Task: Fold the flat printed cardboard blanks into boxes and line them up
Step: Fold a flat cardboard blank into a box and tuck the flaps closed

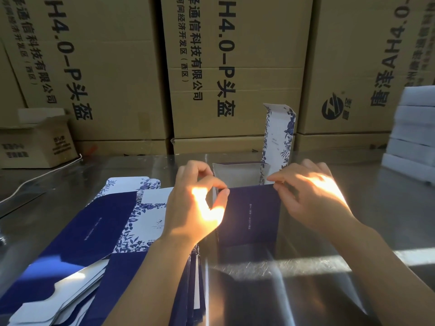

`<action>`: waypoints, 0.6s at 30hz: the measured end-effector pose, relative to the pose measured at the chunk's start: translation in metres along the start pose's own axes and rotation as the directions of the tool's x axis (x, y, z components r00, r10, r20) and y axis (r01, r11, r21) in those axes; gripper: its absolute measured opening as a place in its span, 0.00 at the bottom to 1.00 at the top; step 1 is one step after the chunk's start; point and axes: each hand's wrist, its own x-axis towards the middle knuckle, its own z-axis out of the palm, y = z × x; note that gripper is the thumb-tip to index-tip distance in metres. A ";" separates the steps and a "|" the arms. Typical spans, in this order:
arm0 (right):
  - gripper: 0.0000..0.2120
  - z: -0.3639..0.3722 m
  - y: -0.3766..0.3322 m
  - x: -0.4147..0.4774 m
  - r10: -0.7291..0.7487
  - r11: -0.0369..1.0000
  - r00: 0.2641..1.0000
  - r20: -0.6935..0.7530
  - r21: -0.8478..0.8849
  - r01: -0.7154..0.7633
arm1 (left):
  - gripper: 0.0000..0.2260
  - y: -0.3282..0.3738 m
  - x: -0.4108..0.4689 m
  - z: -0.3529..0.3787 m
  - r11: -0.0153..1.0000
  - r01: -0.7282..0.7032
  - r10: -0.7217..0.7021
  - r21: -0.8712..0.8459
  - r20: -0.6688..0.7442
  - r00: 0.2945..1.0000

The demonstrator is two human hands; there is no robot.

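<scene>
Navy printed cardboard box (pixel 249 215) upright on steel worktop (pixel 376 184), dead centre between both hands
left hand (pixel 195 208) and right hand (pixel 315 196) each pinch a near top corner

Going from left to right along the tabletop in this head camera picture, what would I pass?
A stack of flat printed blanks → left hand, pinching the box's top edge → half-folded box → right hand, pinching the other top corner → stack of white slabs at the far right.
</scene>
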 end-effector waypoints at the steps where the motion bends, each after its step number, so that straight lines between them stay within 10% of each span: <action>1: 0.07 0.000 -0.001 0.000 0.006 1.000 1.000 0.011 0.002 -0.006 | 0.04 0.000 0.000 0.000 1.000 0.002 -0.002 -0.003 -0.001 1.000; 12: 0.06 0.000 -0.009 0.000 0.025 1.000 0.999 -0.046 -0.010 -0.026 | 0.04 0.006 0.000 0.000 0.999 0.002 -0.003 -0.048 -0.012 1.000; 18: 0.06 0.005 -0.024 -0.001 0.336 0.911 0.908 -0.251 0.332 -0.246 | 0.05 0.009 0.000 0.002 0.996 -0.010 0.009 -0.089 -0.005 1.000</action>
